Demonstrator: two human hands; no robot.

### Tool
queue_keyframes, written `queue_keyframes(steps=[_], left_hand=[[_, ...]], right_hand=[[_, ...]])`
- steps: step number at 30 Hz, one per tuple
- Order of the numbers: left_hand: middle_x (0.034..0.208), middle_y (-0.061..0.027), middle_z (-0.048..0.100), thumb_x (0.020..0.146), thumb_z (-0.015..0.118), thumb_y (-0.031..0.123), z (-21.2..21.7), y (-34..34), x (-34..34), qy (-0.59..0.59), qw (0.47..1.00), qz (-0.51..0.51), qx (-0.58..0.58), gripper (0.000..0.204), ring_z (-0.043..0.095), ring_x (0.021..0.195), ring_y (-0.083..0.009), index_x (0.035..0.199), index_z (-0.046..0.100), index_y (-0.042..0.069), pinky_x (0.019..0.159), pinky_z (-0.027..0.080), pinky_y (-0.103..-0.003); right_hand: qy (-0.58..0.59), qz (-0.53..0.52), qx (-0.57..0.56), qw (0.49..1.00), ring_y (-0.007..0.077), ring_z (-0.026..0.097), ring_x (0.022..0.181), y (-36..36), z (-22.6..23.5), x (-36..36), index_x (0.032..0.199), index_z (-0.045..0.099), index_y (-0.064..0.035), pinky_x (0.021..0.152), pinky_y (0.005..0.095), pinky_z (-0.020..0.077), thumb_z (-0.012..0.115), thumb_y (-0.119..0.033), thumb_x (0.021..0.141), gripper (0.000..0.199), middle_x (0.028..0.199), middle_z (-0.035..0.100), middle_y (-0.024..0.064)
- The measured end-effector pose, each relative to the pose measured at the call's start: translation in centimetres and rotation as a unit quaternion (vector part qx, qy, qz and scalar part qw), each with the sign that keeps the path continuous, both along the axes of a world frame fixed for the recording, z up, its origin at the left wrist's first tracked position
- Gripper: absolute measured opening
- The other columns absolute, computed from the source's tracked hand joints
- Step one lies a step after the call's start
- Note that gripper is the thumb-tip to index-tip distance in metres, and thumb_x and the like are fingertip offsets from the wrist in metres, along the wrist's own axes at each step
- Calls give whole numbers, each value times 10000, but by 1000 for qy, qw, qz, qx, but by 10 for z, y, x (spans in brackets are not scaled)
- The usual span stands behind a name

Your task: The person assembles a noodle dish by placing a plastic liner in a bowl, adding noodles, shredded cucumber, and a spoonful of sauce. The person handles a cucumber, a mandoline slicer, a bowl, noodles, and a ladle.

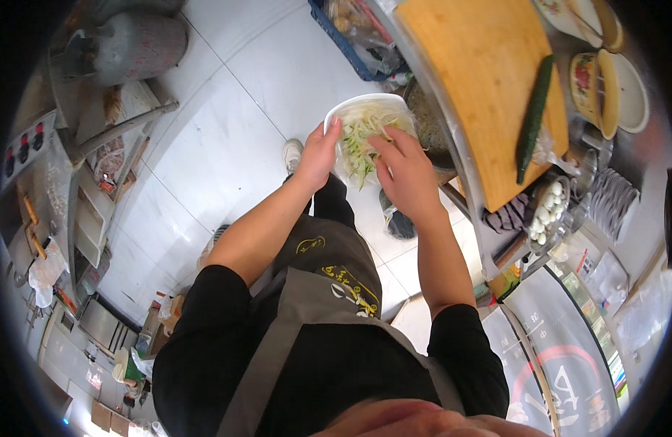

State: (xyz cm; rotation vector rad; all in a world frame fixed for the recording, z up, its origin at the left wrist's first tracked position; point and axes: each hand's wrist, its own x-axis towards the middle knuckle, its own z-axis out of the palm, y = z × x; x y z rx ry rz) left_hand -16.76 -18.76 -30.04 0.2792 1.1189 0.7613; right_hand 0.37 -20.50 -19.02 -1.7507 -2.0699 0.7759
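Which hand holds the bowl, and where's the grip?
Left hand grips the white bowl at its near-left rim. Right hand rests in the shredded vegetables.

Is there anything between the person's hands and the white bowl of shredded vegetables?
Nothing visible. The left hand grips the rim of the white bowl directly, and the right hand rests on the shredded vegetables inside it.

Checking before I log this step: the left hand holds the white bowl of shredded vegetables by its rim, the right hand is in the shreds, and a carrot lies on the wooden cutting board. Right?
Not quite. In the head view, a green cucumber, not a carrot, lies on the wooden cutting board. The left hand does hold the white bowl at its rim, and the right hand is in the shredded vegetables.
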Motion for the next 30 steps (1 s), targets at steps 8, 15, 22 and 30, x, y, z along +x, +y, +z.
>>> queue_keyframes(steps=[8, 15, 22, 30], left_hand=[[1300, -114, 595, 1053, 477, 428, 150, 15, 4, -5, 999, 20, 43, 538, 557, 1183, -193, 1356, 509, -15, 1014, 444, -345], [1337, -136, 580, 1062, 437, 438, 229, 23, 40, -60, 995, -11, 74, 564, 571, 1211, -232, 1387, 462, -22, 1011, 468, -367], [1349, -132, 581, 1054, 413, 479, 245, 53, 76, -118, 980, -71, 144, 594, 600, 1205, -251, 1402, 443, -1, 988, 513, -398], [1349, -133, 578, 1046, 454, 474, 249, 126, 116, -118, 970, -170, 129, 597, 578, 1214, -223, 1392, 460, -13, 1010, 482, -365]], right_hand=[[14, 51, 118, 992, 334, 643, 1059, 4, 144, 14, 1156, 664, -41, 902, 416, 525, 616, -5, 847, 314, 1200, 659, 139], [22, 51, 196, 979, 335, 646, 1030, -2, 237, 66, 1093, 692, -49, 885, 432, 511, 616, 13, 849, 263, 1072, 705, 144], [80, 3, 245, 966, 351, 657, 962, 11, 275, 93, 1053, 676, -29, 818, 407, 538, 588, 45, 862, 223, 1035, 686, 148], [-3, -99, 238, 966, 318, 643, 864, 49, 286, 115, 973, 689, -62, 737, 402, 517, 664, -60, 847, 129, 913, 642, 120]])
